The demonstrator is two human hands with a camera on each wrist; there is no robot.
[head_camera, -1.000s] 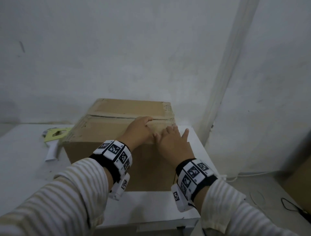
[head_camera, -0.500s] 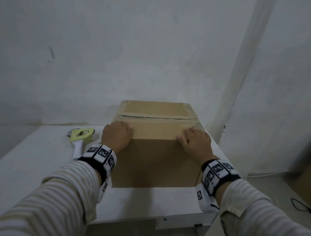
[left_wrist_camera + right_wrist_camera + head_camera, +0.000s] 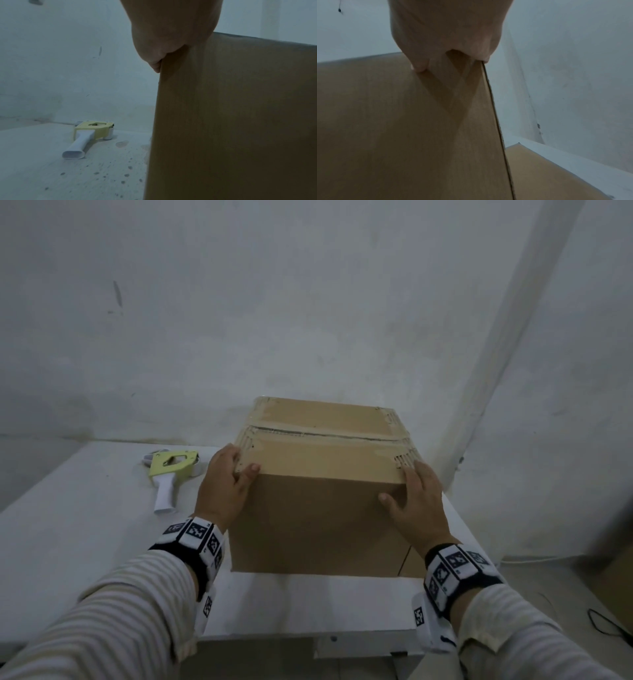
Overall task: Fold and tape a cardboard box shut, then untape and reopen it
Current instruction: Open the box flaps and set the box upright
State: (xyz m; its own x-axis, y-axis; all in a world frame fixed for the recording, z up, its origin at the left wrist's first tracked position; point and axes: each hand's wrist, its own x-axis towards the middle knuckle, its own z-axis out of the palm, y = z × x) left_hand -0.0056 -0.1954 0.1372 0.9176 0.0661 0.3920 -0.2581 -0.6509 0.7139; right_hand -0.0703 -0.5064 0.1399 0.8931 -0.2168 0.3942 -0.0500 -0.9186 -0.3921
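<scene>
White-walled corner, white table (image 3: pixel 85 529); brown cardboard box (image 3: pixel 318 522) sits on it, flaps folded down; left hand (image 3: pixel 224 491) and right hand (image 3: pixel 416 501) clasp its near top corners, likely steadying it; yellow tape dispenser (image 3: pixel 171 474) lies just left, ready for taping

You face a scuffed white wall (image 3: pixel 239 320) in dim light, a white worktop (image 3: pixel 68 525) set against it, and grey floor (image 3: pixel 548 577) to your right, crossed by cables (image 3: pixel 603 625).
</scene>
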